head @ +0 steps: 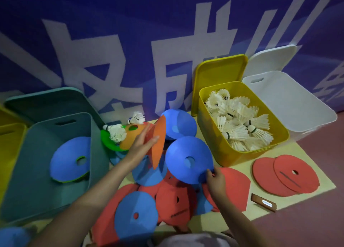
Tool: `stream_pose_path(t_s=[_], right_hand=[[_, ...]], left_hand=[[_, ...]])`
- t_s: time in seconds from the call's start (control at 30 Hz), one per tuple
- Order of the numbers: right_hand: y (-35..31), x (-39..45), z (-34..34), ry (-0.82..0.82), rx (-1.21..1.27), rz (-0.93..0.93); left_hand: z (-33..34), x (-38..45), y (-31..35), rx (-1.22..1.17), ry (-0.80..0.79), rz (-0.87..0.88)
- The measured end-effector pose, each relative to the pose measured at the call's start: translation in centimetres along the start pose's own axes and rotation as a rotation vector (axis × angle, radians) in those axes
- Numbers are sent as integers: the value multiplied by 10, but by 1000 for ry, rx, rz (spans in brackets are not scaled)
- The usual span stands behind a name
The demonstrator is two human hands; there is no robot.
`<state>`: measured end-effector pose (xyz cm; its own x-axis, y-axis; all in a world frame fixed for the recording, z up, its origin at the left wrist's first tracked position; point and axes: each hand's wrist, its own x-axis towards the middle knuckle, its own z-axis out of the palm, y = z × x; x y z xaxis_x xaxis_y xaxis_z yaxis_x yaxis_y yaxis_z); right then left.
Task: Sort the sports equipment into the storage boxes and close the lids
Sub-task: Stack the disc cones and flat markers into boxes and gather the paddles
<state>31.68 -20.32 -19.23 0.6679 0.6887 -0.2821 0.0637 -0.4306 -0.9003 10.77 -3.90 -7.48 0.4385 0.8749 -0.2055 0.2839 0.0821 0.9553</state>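
At the far left a teal box [46, 153] stands open, its lid [48, 101] propped behind it against the wall, and a blue cone [70, 161] already lies inside over a green one, so this box seems set aside for flat marker cones. Just right of it the person's left hand [143, 144] reaches into the heap, fingers straight and close together, pressed flat against an orange cone [158, 140] tipped on edge, probably to steady or part it from the pile. A few loose shuttlecocks [116, 132] rest on the far cones. The right hand [216, 179] pinches the near rim of a raised blue cone [188, 159], likely bound for the teal box. Further right the yellow box [240, 153] holds the sorted shuttlecocks, lid up, beside a white box [290, 105]
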Motion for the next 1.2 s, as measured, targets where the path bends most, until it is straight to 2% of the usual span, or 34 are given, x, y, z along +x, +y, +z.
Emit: stream_pose_path(t_s=[0.1,0.17,0.33,0.47,0.6,0.7,0.93,1.1,1.2], right_hand=[[1,-14,10,-23,-8,-3],[3,-23,15,-45,-13,23],[12,-40,28,-39,-57,57],[-4,-56,37,4,5,57],[-22,-57,52,51,52,80],[-37,-58,61,62,115,0],[-80,-61,105,129,279,-36],[-109,-70,151,55,388,-61],[-118,-74,176,-22,391,-97]], left_hand=[[-2,-30,-21,-9,10,-125],[0,-50,-29,-24,44,-147],[-22,-80,-62,343,126,9],[-42,-92,-69,447,181,106],[-63,-96,-58,427,255,174],[-83,-98,-45,330,357,191],[-177,-98,-28,163,621,168],[-257,-104,-32,170,707,191],[-296,-104,-47,312,745,102]])
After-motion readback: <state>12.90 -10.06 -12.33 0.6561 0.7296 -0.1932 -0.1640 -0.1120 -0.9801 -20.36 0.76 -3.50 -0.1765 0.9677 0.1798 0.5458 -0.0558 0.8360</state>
